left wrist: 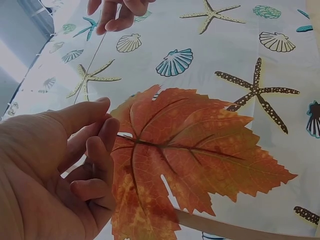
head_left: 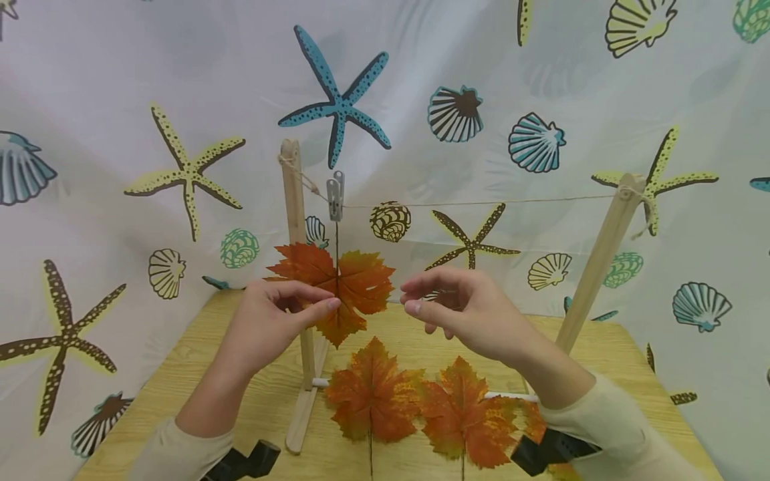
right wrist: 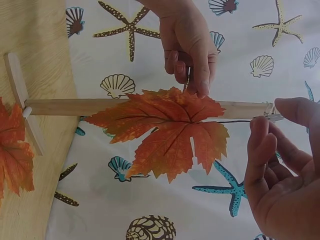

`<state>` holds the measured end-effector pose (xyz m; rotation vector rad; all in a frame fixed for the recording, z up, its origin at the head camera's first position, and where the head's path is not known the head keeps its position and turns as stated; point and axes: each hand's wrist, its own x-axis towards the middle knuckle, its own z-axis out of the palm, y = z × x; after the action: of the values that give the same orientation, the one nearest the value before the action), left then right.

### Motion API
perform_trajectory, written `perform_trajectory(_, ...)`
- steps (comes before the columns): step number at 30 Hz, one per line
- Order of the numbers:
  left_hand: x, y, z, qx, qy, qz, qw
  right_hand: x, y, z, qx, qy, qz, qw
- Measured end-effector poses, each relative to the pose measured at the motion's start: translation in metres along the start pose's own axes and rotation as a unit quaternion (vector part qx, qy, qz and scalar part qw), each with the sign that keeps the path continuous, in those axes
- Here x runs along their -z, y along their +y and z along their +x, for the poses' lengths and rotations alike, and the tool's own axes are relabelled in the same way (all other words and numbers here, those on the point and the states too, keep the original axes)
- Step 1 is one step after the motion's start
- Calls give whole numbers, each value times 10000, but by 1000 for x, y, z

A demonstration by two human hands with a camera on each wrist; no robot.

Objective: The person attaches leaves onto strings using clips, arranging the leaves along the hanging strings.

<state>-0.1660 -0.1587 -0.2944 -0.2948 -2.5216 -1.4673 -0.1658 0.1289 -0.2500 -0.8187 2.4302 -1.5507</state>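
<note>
An orange-red maple leaf (head_left: 367, 280) hangs by its dark stem from a small grey clothespin (head_left: 335, 197) on a string. In front of the leaf is my left hand (head_left: 271, 321), thumb and index fingertips close together and overlapping it. I cannot tell if those fingertips pinch the leaf. My right hand (head_left: 469, 310) is raised to the leaf's right, fingers loosely bent, nothing held in the head view. The right wrist view shows the right hand's fingertips (right wrist: 260, 127) overlapping the clothespin, and the left hand (right wrist: 190, 45) at the leaf's edge.
The string (head_left: 481, 202) runs between two wooden posts, the left post (head_left: 293, 200) close behind the leaf and the right post (head_left: 601, 260). More maple leaves (head_left: 373, 394) lie on the wooden table (head_left: 150, 401). A shell-patterned cloth (head_left: 240, 67) stands behind.
</note>
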Motion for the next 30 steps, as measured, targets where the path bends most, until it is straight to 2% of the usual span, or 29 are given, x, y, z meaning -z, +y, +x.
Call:
perform_trajectory(6, -5, -2, -1, 137, -187, 3, 9997, -2, 9, -2, 18, -34, 151, 9999)
perform_trajectory(15, -8, -4, -4, 128, -233, 28, 9996, -3, 17, -4, 16, -65, 232, 9997)
perform_trajectory(30, -15, -12, -7, 211, -557, -57, 9982, -8, 28, -10, -83, -101, 233, 9996)
